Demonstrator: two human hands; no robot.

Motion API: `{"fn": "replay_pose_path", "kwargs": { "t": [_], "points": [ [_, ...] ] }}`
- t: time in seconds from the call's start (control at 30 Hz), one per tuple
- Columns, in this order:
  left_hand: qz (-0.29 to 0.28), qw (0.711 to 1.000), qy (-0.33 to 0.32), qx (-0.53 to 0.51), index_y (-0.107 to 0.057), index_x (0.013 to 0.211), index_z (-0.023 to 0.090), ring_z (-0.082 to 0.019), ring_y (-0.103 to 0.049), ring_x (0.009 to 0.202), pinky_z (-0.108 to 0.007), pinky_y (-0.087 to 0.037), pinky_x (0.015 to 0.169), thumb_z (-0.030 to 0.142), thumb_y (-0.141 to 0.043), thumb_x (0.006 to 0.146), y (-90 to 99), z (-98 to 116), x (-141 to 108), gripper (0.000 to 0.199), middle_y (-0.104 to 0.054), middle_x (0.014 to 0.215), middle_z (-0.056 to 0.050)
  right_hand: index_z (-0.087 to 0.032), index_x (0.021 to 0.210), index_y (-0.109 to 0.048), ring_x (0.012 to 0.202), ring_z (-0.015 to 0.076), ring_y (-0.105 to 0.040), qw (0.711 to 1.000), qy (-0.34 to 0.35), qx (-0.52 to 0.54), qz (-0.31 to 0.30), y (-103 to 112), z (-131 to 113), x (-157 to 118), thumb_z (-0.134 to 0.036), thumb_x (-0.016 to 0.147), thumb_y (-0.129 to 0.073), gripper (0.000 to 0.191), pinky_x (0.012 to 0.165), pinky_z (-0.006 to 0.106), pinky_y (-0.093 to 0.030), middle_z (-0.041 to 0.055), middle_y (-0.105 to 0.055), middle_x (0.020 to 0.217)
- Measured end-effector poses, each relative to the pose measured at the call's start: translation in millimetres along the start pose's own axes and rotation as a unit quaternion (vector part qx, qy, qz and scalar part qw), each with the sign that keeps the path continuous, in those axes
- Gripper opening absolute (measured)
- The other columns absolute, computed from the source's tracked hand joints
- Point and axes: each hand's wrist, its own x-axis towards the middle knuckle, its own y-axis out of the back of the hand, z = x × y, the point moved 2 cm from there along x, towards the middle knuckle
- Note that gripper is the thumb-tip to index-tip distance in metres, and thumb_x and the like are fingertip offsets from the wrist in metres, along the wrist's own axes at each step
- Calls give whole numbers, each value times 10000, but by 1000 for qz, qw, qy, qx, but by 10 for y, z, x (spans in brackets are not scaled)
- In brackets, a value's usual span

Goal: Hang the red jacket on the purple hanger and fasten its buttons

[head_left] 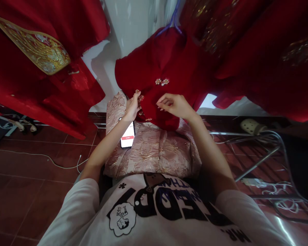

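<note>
at frame centre, the left hand and right hand pinch the hanging red jacket by its front edges (soft, light fabric, probably best held beside the pearl buttons).

A red velvet jacket hangs on a purple hanger in front of a pale wall, its front facing the camera and its lower edge draped down onto pink brocade fabric. A pair of pearl flower buttons sits at the middle of its chest, and more of the same pearl buttons run down its lower left edge.
</note>
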Motion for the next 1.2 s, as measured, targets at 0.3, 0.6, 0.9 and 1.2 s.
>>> {"fn": "replay_pose_path", "kwargs": {
  "t": [0.3, 0.6, 0.9, 1.2],
  "points": [
    [-231, 904, -196, 303, -710, 959, 180, -192, -703, 971, -282, -559, 869, 207, -672, 987, -441, 438, -1, 55, -717, 968, -67, -217, 891, -685, 747, 181, -720, 1000, 15, -3, 26, 118, -49, -17, -537, 836, -750, 332, 761, 349, -621, 37, -737, 815],
    [-259, 663, -383, 588, -676, 1083, 220, -417, -434, 1380, -592, -343, 1178, 226, -638, 934, -789, 600, 192, 154, -582, 1313, -165, -213, 905, -676, 742, 177, -724, 999, 6, 17, 47, 221, -86, -49, -448, 842, -752, 255, 734, 340, -624, 40, -735, 799],
    [-199, 947, -179, 179, -569, 1012, 162, -336, -624, 1143, -592, -362, 1193, 40, -544, 890, -746, 649, 487, 174, -565, 965, -98, -228, 963, -699, 1032, 260, -713, 990, -3, -48, 132, 316, -200, -60, -589, 891, -714, 369, 892, 398, -614, 99, -735, 1027],
    [-264, 869, -264, 324, -534, 889, 208, -303, -683, 1009, -503, -358, 1202, 23, -556, 825, -716, 662, 512, 198, -538, 757, -22, -338, 1553, -453, 1472, 283, -495, 980, 18, -15, 199, 298, -399, 384, -638, 1039, -406, 598, 1172, 467, -511, 71, -552, 1519]
  ]
}}
